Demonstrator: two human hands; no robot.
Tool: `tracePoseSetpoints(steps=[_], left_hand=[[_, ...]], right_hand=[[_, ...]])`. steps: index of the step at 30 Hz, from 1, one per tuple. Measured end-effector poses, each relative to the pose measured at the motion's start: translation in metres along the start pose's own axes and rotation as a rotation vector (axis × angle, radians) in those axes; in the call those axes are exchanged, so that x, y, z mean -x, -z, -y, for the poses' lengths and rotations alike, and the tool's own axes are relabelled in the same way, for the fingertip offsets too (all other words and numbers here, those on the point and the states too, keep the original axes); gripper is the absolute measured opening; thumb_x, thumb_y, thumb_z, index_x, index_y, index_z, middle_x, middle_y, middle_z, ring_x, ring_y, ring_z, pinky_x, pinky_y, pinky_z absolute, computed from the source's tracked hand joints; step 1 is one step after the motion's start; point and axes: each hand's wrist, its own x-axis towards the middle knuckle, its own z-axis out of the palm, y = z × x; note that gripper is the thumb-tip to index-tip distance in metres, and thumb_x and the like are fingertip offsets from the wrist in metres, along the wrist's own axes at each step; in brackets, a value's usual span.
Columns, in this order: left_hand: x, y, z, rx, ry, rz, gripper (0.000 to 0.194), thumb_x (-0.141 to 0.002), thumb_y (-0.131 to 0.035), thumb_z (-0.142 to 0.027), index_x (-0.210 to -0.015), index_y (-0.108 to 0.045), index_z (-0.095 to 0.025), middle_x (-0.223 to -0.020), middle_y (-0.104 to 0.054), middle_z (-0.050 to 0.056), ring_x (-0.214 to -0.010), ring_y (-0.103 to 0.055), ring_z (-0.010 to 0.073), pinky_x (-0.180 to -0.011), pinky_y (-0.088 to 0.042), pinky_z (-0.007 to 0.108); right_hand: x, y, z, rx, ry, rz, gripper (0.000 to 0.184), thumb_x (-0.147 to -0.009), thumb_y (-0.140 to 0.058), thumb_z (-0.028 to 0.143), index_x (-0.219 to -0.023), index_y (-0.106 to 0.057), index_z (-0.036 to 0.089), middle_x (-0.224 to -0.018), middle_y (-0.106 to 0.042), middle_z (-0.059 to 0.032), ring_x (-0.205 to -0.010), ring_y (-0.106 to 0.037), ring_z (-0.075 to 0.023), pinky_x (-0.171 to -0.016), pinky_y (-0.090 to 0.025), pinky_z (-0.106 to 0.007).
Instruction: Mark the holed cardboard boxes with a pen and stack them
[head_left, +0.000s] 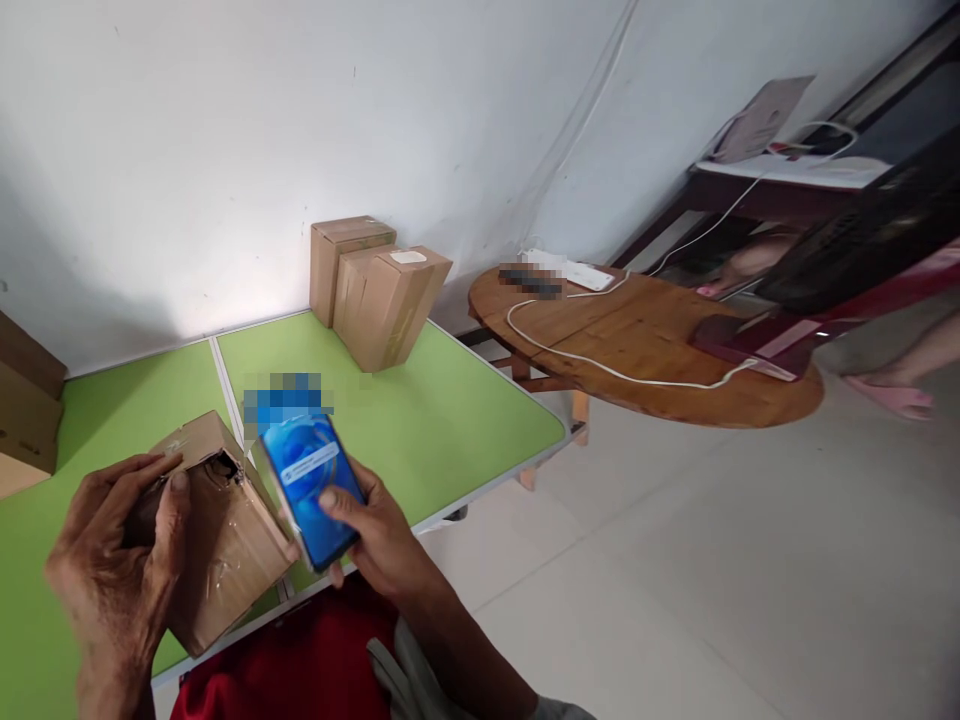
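Observation:
My left hand (124, 545) grips a brown cardboard box (232, 555) at the near edge of the green table (480, 420). Clear tape crosses the box, and a torn hole shows near its upper corner. In my right hand (382, 530) is a smartphone (311, 490), its lit screen facing up with a blue picture and a white banner. My right thumb lies on the screen. The phone is held just right of the box; whether the two touch I cannot tell.
Two cardboard boxes (390, 310) stand at the table's back by the wall. Another carton (26, 410) is at the far left. A round wooden table (592, 340) to the right bears a white power strip (574, 270) and a cable. Behind it, someone's foot in a pink slipper (892, 395) shows.

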Motion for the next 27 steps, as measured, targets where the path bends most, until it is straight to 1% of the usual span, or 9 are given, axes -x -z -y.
tracePoseSetpoints(steps=[3,5,8,11,14,17,20,22,27], left_hand=[[-0.001,-0.001,-0.001,0.003,-0.009,-0.016,0.021,-0.107,-0.070,-0.044,-0.108,-0.085,-0.030,-0.112,-0.083,0.007,-0.107,-0.080,0.0272,-0.097,-0.064,0.046],[-0.001,-0.001,-0.001,-0.002,-0.013,-0.024,0.022,-0.107,-0.071,-0.044,-0.108,-0.085,-0.029,-0.111,-0.083,0.008,-0.106,-0.080,0.0269,-0.095,-0.063,0.045],[0.000,0.000,-0.002,-0.011,0.001,-0.012,0.023,-0.107,-0.070,-0.044,-0.108,-0.086,-0.028,-0.111,-0.082,0.008,-0.106,-0.079,0.0258,-0.094,-0.063,0.043],[-0.001,0.000,-0.002,-0.004,0.001,-0.021,0.023,-0.106,-0.071,-0.045,-0.108,-0.086,-0.028,-0.111,-0.083,0.008,-0.107,-0.079,0.0256,-0.097,-0.062,0.043],[-0.001,-0.001,0.000,0.000,-0.008,-0.023,0.023,-0.106,-0.073,-0.045,-0.107,-0.087,-0.027,-0.110,-0.083,0.009,-0.106,-0.079,0.0271,-0.096,-0.062,0.045],[0.000,-0.001,0.001,-0.008,-0.015,-0.015,0.022,-0.106,-0.072,-0.043,-0.109,-0.087,-0.027,-0.111,-0.083,0.009,-0.105,-0.079,0.0274,-0.094,-0.061,0.044],[0.003,-0.002,0.001,-0.011,-0.014,-0.035,0.025,-0.106,-0.072,-0.045,-0.110,-0.087,-0.026,-0.111,-0.083,0.009,-0.104,-0.079,0.0262,-0.093,-0.061,0.043],[0.004,-0.003,0.001,-0.011,-0.020,-0.049,0.026,-0.106,-0.072,-0.048,-0.111,-0.087,-0.027,-0.111,-0.083,0.008,-0.102,-0.079,0.0253,-0.090,-0.060,0.041],[0.008,-0.004,0.001,-0.037,-0.036,-0.064,0.029,-0.107,-0.069,-0.049,-0.116,-0.086,-0.027,-0.112,-0.083,0.007,-0.102,-0.079,0.0242,-0.088,-0.060,0.038]], right_hand=[[-0.023,0.030,-0.005,0.238,0.085,-0.298,0.068,-0.073,-0.092,0.073,-0.112,-0.067,0.022,-0.083,-0.071,-0.0005,-0.057,-0.066,-0.0173,-0.043,-0.050,-0.027],[-0.038,0.052,-0.011,0.423,0.080,-0.434,0.069,-0.068,-0.087,0.078,-0.102,-0.065,0.022,-0.080,-0.067,0.0002,-0.059,-0.063,-0.0173,-0.045,-0.052,-0.029],[-0.053,0.079,-0.021,0.583,0.016,-0.508,0.062,-0.068,-0.081,0.077,-0.090,-0.060,0.023,-0.075,-0.064,0.0015,-0.057,-0.059,-0.0171,-0.046,-0.052,-0.031],[-0.057,0.094,-0.028,0.700,-0.035,-0.533,0.046,-0.075,-0.076,0.064,-0.088,-0.059,0.023,-0.077,-0.064,0.0016,-0.058,-0.060,-0.0177,-0.048,-0.051,-0.031],[-0.057,0.100,-0.028,0.860,-0.070,-0.562,0.031,-0.082,-0.075,0.050,-0.088,-0.059,0.023,-0.081,-0.068,-0.0005,-0.065,-0.063,-0.0196,-0.055,-0.049,-0.030],[-0.055,0.102,-0.025,1.043,-0.086,-0.604,0.024,-0.089,-0.078,0.040,-0.087,-0.061,0.023,-0.085,-0.072,-0.0043,-0.082,-0.068,-0.0243,-0.069,-0.048,-0.031],[-0.051,0.099,-0.022,1.186,-0.116,-0.626,0.017,-0.096,-0.077,0.035,-0.099,-0.069,0.021,-0.095,-0.078,-0.0092,-0.097,-0.072,-0.0287,-0.079,-0.046,-0.032],[-0.047,0.097,-0.020,1.251,-0.135,-0.625,0.014,-0.100,-0.075,0.032,-0.105,-0.072,0.019,-0.105,-0.080,-0.0129,-0.106,-0.073,-0.0308,-0.084,-0.046,-0.033],[-0.039,0.086,-0.010,1.306,-0.152,-0.625,0.011,-0.104,-0.071,0.025,-0.109,-0.076,0.017,-0.124,-0.077,-0.0194,-0.127,-0.071,-0.0358,-0.101,-0.050,-0.040]])
